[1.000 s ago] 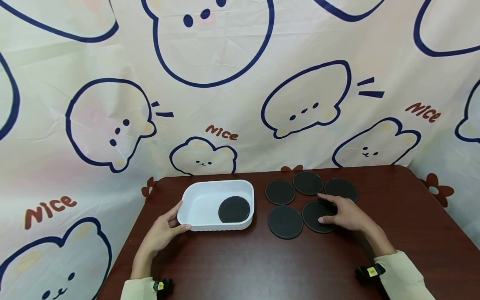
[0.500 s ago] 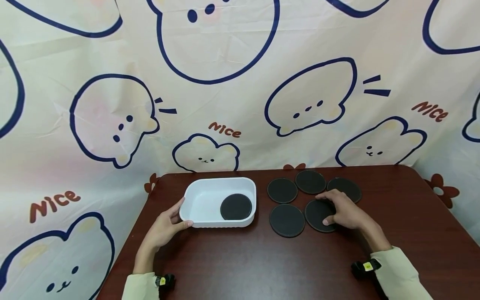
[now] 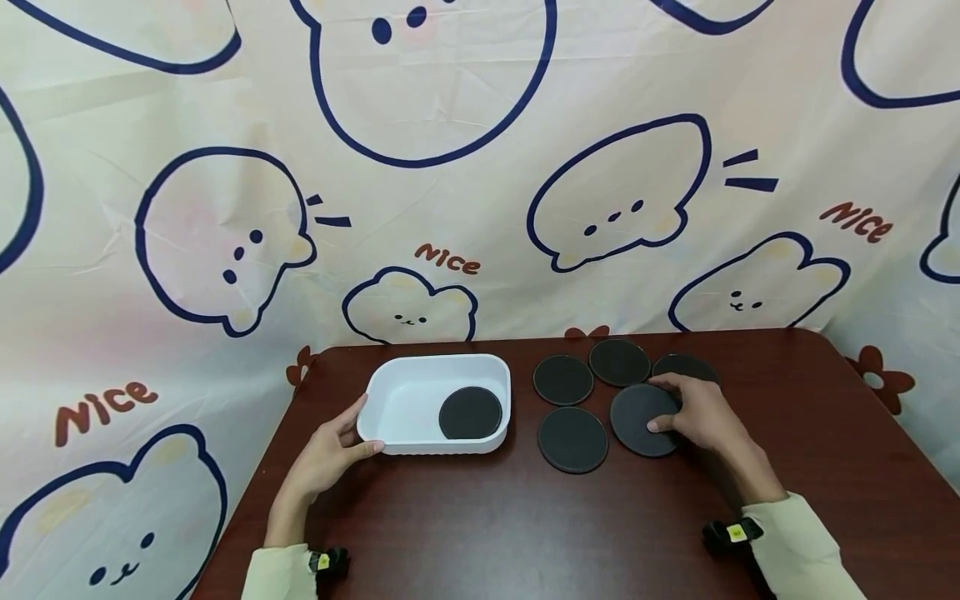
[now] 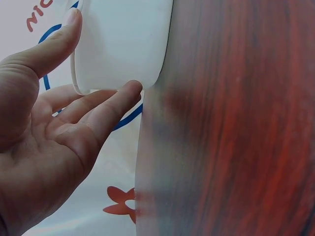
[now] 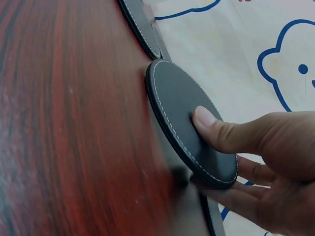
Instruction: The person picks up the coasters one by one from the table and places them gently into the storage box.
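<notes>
Black, with pale stitching round its edge, the held disc point(image 3: 636, 417) is at the near right of a loose group on the dark wooden bench point(image 3: 525, 525). The right-hand grip point(image 3: 702, 408) has it pinched, thumb pressed on the upper face and fingers underneath; the right wrist view shows it tilted. Whether its far edge has wholly left the bench is hard to say from these angles.

Just to its left lies the near left disc point(image 3: 573, 440). Behind are the rear left disc point(image 3: 563, 380), the rear middle disc point(image 3: 619, 362) and the rear right disc point(image 3: 686, 365), the last partly covered by that grip.

Over on the left, the left-hand grip point(image 3: 322, 458) grasps the white tray point(image 3: 401, 396) at its left end, thumb at the near rim and fingers along the end wall, apparently to steady it. One boxed disc point(image 3: 471, 414) lies inside, toward the right.

By my reading, the step in hand is taking up one disc. The next move seems to call for a firm pinch and a lift clear of its neighbours, then enough height to pass the tray's wall.
</notes>
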Motion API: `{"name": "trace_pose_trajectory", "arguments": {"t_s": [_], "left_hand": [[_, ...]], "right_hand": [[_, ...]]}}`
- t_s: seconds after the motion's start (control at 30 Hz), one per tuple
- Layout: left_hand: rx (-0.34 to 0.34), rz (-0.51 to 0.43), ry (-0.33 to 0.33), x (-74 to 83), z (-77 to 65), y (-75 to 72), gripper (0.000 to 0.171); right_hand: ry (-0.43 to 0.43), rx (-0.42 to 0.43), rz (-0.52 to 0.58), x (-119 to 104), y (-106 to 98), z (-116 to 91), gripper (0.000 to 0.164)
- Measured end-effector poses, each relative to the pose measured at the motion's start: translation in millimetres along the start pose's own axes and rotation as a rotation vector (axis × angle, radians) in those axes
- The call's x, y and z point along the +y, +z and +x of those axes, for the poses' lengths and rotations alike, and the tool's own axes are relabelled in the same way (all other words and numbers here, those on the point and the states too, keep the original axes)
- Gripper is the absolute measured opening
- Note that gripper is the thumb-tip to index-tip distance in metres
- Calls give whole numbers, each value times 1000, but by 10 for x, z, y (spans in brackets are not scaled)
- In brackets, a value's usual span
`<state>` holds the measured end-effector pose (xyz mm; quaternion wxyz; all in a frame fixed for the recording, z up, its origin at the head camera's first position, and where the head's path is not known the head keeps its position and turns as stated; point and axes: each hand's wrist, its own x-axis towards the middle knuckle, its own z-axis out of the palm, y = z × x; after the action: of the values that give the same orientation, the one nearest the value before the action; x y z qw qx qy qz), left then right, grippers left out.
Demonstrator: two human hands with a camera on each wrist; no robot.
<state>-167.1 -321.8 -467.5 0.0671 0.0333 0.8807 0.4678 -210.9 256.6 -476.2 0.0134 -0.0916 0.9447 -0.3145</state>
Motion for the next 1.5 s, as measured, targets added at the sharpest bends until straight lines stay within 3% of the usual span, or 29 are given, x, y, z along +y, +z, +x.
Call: {"name": "trace_pose_trajectory", "arguments": {"t_s": [0.27,0.63,1.0,1.3,1.5], "left_hand": [[10,31,-8,-4,2,5,95],[0,2,-13,-16,8,5,95],[-7,0,-5,11,38,-17,96],[-8,-10,-15,-1,16,6,95],[-6,0,-18,-8,-13,-10,96]], "right_hand": [[48,3,15,37,-86,-22,64],[124,-127,269,126,-173,-45,59],[159,-279,492,89,-285,-72,73],[195,-254,489,106,-272,-112,66],[164,-215,543,121,-293,-80,67]]}}
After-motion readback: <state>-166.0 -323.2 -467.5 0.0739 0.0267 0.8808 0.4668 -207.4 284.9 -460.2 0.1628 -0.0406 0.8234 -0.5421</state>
